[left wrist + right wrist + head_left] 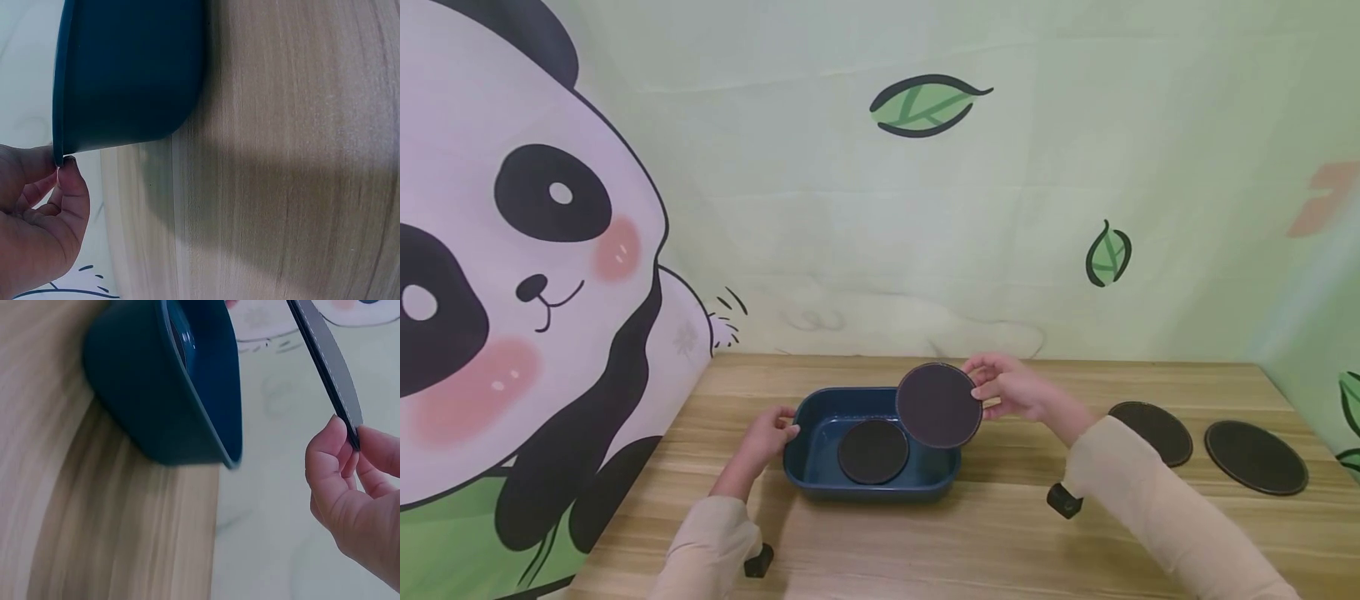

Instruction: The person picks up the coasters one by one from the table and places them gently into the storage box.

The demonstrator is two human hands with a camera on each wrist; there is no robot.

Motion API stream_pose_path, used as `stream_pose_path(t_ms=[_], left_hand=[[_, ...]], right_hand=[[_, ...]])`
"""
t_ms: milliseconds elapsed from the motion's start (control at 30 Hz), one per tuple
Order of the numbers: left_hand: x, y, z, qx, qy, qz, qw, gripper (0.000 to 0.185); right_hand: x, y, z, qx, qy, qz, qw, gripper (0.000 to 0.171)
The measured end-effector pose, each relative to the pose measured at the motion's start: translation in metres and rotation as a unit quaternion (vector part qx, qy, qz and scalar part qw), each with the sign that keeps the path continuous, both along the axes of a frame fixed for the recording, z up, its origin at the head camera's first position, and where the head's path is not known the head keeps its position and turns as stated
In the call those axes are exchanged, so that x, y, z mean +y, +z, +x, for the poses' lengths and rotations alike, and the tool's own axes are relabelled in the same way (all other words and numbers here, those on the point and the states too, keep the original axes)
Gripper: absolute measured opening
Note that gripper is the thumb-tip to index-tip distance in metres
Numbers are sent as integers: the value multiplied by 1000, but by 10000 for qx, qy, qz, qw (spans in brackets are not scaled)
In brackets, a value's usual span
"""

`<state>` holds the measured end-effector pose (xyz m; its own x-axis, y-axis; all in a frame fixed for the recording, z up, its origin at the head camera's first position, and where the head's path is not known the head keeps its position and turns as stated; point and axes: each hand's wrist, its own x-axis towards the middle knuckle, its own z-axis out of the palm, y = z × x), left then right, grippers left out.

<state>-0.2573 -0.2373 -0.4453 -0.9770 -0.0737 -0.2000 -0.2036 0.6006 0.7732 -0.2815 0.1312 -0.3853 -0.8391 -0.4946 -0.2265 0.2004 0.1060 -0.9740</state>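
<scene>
A dark blue rectangular basin [872, 492] stands on the wooden table, with one round dark coaster [872, 451] lying inside. My left hand [768, 435] pinches the basin's left rim between thumb and fingers, as the left wrist view [47, 212] also shows. Over the basin's right end, my right hand [1011, 387] holds a second round dark coaster [939, 405] by its right edge, tilted and raised above the rim. In the right wrist view this coaster [331, 369] appears nearly edge-on, with pale stitching along its border, pinched by the thumb and fingers.
Two more dark coasters, one partly behind the right sleeve [1153, 432] and one farther right [1256, 457], lie flat on the wooden table [1000, 542]. A pale green cloth backdrop [820, 225] with a printed panda [572, 333] rises behind and to the left.
</scene>
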Motion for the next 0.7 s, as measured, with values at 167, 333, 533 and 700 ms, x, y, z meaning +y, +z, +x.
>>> stream_pose_path(t_ms=[167,333,533,700], left_hand=[[0,0,0,0,10,55,10000,32],[0,0,0,-37,27,87,10000,32],[1,1,1,-44,43,66,10000,32],[1,1,1,-66,70,67,9999,32]], right_hand=[[-20,-6,3,-138,-27,-73,9999,32],[-40,-16,6,-265,-125,-49,9996,33],[-64,-29,8,-423,-293,82,9986,33],[-83,-41,9,-595,-596,173,9963,32]])
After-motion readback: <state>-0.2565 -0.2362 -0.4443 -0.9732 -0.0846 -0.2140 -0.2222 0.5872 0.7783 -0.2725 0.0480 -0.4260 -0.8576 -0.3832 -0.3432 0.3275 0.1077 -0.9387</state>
